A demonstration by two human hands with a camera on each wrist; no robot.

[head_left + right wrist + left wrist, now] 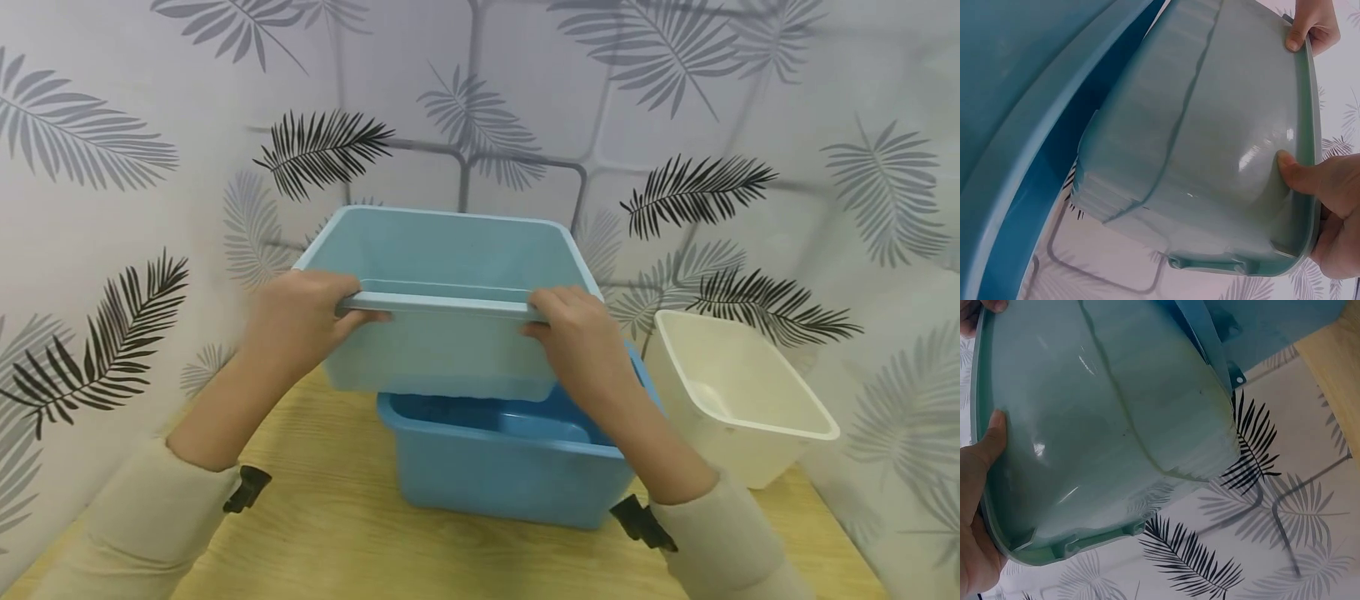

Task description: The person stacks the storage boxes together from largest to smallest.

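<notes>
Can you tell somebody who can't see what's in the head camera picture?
A person's left hand and right hand hold up a pale blue rectangular plastic tub by its near rim, partly hiding a deeper blue boxy plastic tub on a yellowish wood-grain table. A cream boxy plastic tub stands at right, before a leaf-patterned backdrop.

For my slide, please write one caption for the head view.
Left hand and right hand hold a pale bin by its rim partly above a blue bin, cream bin at right.

One tub (442, 350) is pale blue, another tub (510, 475) blue, the backdrop (543, 92) (black fronds (322, 154)) whitish.
</notes>
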